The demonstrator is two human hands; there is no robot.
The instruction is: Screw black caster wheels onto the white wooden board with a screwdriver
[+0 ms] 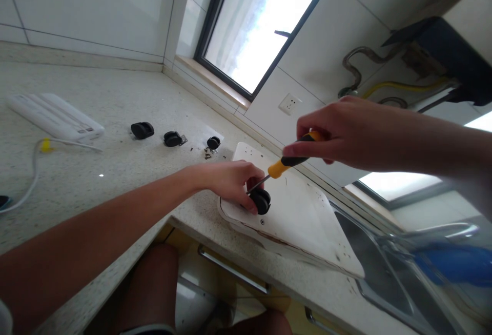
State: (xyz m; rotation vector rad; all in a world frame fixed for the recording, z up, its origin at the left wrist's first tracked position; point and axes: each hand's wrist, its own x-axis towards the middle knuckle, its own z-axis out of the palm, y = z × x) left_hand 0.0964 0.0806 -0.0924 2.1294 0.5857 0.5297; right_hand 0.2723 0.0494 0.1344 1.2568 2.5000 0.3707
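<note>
My right hand (319, 135) is wrapped round the yellow and black handle of a screwdriver (280, 166). Its shaft slants down to the left, the tip ending beside a black caster wheel (262, 201). Fingers of my left hand (236, 183) grip that caster against the white board (303, 217), near one corner. A screw (262, 221) shows in the board just in front of the wheel. Whether the screwdriver tip sits in a screw head is hidden by my fingers and the caster.
Loose casters (142, 130) lie on the speckled countertop (115, 83), with small screws (208, 154) by the nearest one. A white power-bank-like block (56, 117) and a white cable (36, 171) are at left. The sink (357, 237) adjoins the board's right end.
</note>
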